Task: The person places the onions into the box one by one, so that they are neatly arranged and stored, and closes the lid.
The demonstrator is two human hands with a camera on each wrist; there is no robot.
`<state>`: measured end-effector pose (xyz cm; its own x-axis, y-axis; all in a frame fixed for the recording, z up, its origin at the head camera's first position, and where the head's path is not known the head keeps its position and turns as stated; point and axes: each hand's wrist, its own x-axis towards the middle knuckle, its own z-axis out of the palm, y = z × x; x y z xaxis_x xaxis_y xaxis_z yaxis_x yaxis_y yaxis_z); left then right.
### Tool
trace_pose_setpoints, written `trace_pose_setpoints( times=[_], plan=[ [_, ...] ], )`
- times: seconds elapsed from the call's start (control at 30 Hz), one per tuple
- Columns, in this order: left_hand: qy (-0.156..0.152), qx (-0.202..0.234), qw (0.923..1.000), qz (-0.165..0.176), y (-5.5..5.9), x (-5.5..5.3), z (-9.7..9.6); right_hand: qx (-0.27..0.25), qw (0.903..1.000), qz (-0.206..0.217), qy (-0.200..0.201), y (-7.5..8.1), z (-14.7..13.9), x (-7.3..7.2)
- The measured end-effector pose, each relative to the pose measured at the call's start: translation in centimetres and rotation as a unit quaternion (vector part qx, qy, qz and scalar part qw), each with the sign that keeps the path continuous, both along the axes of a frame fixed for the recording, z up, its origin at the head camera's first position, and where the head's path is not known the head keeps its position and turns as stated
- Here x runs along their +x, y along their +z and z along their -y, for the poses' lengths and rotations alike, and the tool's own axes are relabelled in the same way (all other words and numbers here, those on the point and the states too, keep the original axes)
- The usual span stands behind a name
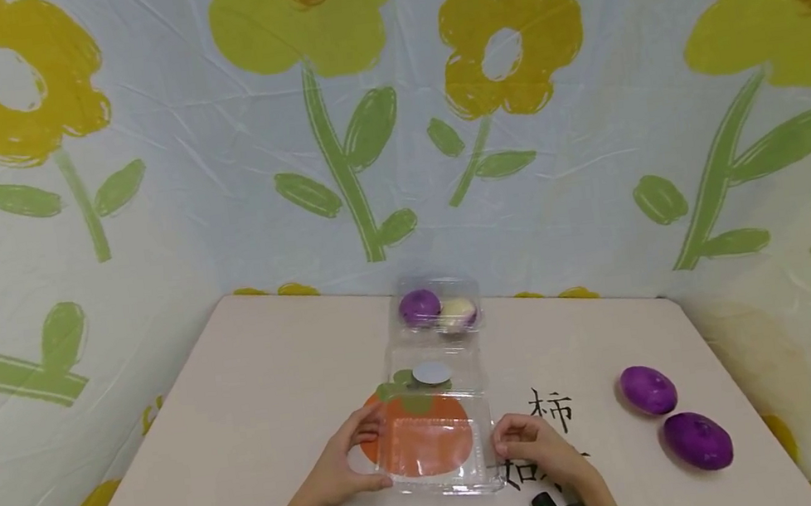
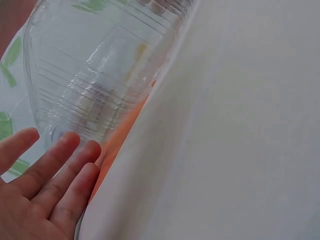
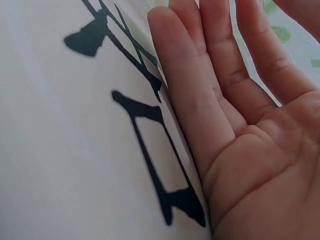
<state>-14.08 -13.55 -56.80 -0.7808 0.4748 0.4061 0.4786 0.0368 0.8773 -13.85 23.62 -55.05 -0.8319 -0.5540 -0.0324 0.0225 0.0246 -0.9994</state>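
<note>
Both hands, left point(image 1: 343, 465) and right point(image 1: 540, 446), grip released, flat against the sides of the clear plastic clamshell box point(image 1: 438, 441) at bench point(image 1: 243, 405) front. Empty so far; two purple buns point(image 1: 672, 415) unpacked.

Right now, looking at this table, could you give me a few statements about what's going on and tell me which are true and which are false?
1. Two purple buns lie loose on the table, off to the person's right. True.
2. The clear plastic box between the hands is full of buns. False: that near tray looks empty; the orange print under it shows through.
3. The left hand and the right hand are on opposite sides of the box. True.
4. The far tray holds four purple buns. False: it holds one purple bun and one pale bun.
5. Black characters are printed on the table beside the right hand. True.
</note>
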Motion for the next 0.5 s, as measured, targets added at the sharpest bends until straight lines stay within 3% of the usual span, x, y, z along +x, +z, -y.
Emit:
trace_pose_setpoints(
  times=[0.23, 0.5],
  plan=[
    [-0.004, 0.001, 1.0, 0.002, 0.08, -0.02, 0.24, -0.001, 0.9999, 0.012, -0.007, 0.03, 0.23, 0.2],
    [0.0, -0.004, 1.0, 0.001, -0.26, 0.03, 0.4, -0.024, 0.9994, -0.002, 0.026, 0.29, 0.07, 0.18]
  ],
)
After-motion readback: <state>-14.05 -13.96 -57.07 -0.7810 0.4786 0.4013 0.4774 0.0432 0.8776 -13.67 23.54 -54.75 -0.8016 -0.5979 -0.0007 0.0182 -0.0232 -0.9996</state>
